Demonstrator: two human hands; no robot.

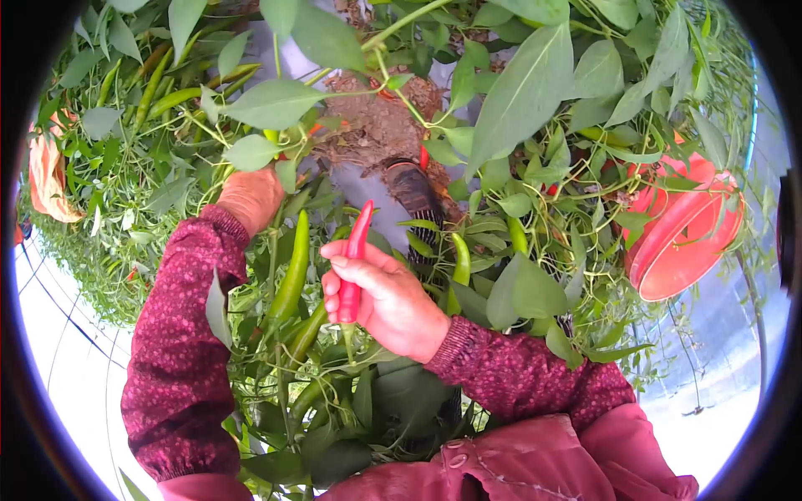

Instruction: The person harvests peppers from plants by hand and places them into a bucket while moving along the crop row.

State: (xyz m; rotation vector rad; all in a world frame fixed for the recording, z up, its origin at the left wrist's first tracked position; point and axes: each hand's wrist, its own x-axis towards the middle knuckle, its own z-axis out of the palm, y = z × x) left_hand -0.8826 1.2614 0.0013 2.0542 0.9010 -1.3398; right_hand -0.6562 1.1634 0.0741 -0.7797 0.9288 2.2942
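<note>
A red pepper [357, 255] with a green stem is held upright between the thumb and curled fingers of my right hand [388, 296], near the middle of the view. My left hand [252, 199] reaches into the leaves at the upper left; foliage hides its fingers, so I cannot see what it touches. A long green pepper [291, 271] hangs between my two arms, below my left hand. Just right of my right hand hangs another green pepper [461, 269].
Dense pepper plants with large leaves [526, 92] surround both arms. A red bucket [685, 230] lies tilted among plants at the right. Brown soil [368, 125] and a dark shoe [411, 188] show beyond my hands. Several green peppers [175, 100] hang upper left.
</note>
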